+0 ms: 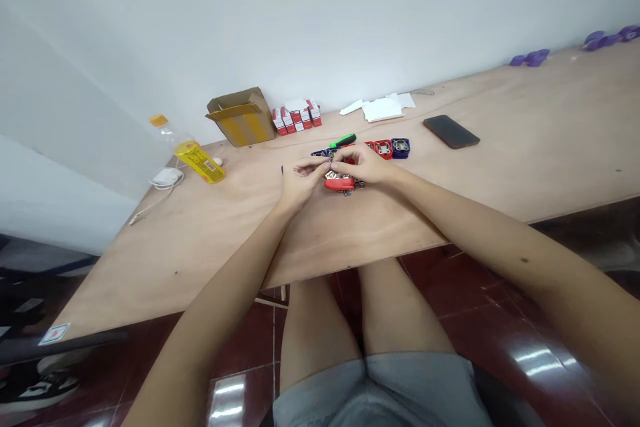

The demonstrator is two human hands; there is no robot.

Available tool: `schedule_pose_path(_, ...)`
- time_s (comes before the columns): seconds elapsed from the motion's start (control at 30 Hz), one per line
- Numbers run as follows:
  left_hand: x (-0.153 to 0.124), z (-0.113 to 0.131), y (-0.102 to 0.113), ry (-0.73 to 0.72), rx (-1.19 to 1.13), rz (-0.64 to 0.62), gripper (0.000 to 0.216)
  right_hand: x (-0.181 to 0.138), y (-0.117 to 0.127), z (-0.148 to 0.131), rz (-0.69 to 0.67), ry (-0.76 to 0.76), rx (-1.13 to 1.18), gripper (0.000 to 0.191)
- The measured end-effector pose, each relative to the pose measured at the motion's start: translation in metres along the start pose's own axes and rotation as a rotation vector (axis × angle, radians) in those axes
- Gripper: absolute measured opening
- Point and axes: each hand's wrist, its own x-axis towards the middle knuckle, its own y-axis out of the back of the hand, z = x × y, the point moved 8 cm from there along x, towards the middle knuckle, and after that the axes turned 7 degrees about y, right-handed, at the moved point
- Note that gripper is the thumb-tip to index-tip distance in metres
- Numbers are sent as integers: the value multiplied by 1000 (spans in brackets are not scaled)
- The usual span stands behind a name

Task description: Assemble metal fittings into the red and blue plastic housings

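Observation:
Both hands meet near the middle of the wooden table. My left hand (300, 180) has its thumb and forefinger pinched together, touching the fingertips of my right hand (363, 163), which is also closed in a pinch. What lies between the fingertips is too small to make out. Just below them is a red casing (339, 184) with shiny metal parts beside it; whether it is held or resting, I cannot tell. Behind the hands lies a screwdriver (344, 141) with a green and black handle. A red casing (383, 149) and a blue casing (401, 147), both with metal fittings, stand in a row to the right, partly hidden by my right hand.
Along the wall are an open cardboard box (243, 120), several small red-and-white boxes (297, 117) and white papers (383, 109). A yellow-labelled bottle (200, 161) and white charger (167, 177) are left. To the right lie a phone (451, 131) and purple objects (531, 58).

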Motion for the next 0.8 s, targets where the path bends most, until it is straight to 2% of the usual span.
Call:
schedule_pose_path(0.2,-1,2,-4,10,-37,-51,45,0,8,-2,70,10,-38,27)
schedule_pose_path(0.33,0,-2,0,16,-16,-28,46,0,12,-2,113,-6,-78,19)
schedule_pose_path(0.53,1,-2,1,5,-39,2,50,3,11,2,124,23,106,20)
schedule_pose_path(0.8,2,-4,4,-5,-59,30,45,4,13,7,130,17,200,16)
